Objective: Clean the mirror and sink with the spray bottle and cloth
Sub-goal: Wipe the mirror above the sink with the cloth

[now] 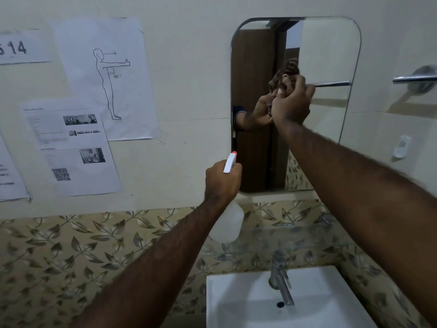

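wiping mid mirror (326, 55), right hand (292, 102) clutched cloth (285, 71) on the glass; left hand (221, 181) gripped spray bottle (228, 223) by mirror's lower left corner. best w/ overlapping passes to edges.

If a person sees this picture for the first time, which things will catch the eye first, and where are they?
First, the right hand pressing a brown cloth against the mirror, upper right. Next, the left hand at the centre, gripping a white spray bottle with its orange-tipped nozzle aimed at the glass. The white sink with its faucet lies below.
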